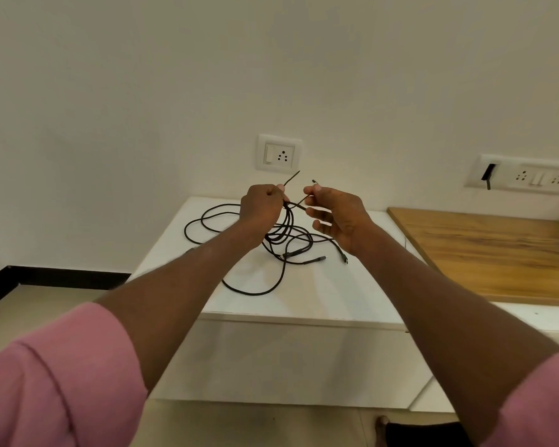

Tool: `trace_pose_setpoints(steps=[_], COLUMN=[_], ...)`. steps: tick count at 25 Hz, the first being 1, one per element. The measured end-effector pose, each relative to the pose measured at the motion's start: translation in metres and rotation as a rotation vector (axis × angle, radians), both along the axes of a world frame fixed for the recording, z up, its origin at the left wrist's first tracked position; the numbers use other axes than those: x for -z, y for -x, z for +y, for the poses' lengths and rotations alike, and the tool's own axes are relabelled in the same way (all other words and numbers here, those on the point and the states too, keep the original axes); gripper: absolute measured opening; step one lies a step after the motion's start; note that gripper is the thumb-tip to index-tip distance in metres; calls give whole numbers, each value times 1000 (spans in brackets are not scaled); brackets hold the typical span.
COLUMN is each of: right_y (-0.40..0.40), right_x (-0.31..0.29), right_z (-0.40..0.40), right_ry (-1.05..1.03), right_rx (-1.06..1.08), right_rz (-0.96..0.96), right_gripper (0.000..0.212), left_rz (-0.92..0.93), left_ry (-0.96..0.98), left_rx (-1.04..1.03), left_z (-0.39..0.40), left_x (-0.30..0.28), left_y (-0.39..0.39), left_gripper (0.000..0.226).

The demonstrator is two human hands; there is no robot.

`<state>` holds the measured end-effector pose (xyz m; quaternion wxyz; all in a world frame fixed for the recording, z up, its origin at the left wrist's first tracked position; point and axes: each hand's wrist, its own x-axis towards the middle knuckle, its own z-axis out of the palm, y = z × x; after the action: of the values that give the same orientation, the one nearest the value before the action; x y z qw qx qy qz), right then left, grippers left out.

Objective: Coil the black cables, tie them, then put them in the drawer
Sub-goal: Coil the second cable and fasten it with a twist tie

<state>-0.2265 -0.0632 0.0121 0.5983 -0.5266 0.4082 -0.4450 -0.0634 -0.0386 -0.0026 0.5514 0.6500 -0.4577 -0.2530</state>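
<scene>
The left hand (261, 204) is gripping several black cables (281, 235) in its fist; the right hand (334, 214) is pinching one cable end, other fingers loose. Forearms are hiding part of the tangle.

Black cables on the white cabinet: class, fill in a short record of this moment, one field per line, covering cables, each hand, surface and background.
cables: black cables lie in loose, untied loops
left hand: left hand grips several strands, lifted
right hand: right hand pinches one cable end
surface: white cabinet, beside a wooden top
background: wall socket
</scene>
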Motion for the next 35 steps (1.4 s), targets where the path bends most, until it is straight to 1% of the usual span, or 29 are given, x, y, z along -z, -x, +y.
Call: trace_pose_setpoints(steps=[4,6,8,11,13,15,19,23,31,35], right_y=[1,0,0,4,9,13,14,14,12,14], right_x=[-3,-2,-1,-1,2,3,3,0,0,1], right_z=[-2,-2,-2,-2,-4,-5,-4,-3,-1,-1], right_ry=[-44,-71,-69,-40,-35,-36,-11,10,0,8], right_rx=[20,16,27,4,-21,-14,3,44,21,15], right_rz=[-135,-190,-199,-74,31,84,115,106,143,221], right_gripper=[15,12,9,12,15,13,12,15,15,18], left_rz=[-156,-205,-263,-275,-307,-348,-372,-397,-385,-403], left_ry=[28,30,39,90,136,185,228,240,234,238], left_rx=[-11,-12,-18,-13,-9,-7,-12,-11,-6,-9], left_z=[2,2,3,4,5,5,5,6,7,6], left_x=[2,2,4,6,7,9,10,9,10,10], left_y=[5,9,11,15,17,19,22,22,23,22], left_gripper=[25,24,26,13,14,14,14,14,14,13])
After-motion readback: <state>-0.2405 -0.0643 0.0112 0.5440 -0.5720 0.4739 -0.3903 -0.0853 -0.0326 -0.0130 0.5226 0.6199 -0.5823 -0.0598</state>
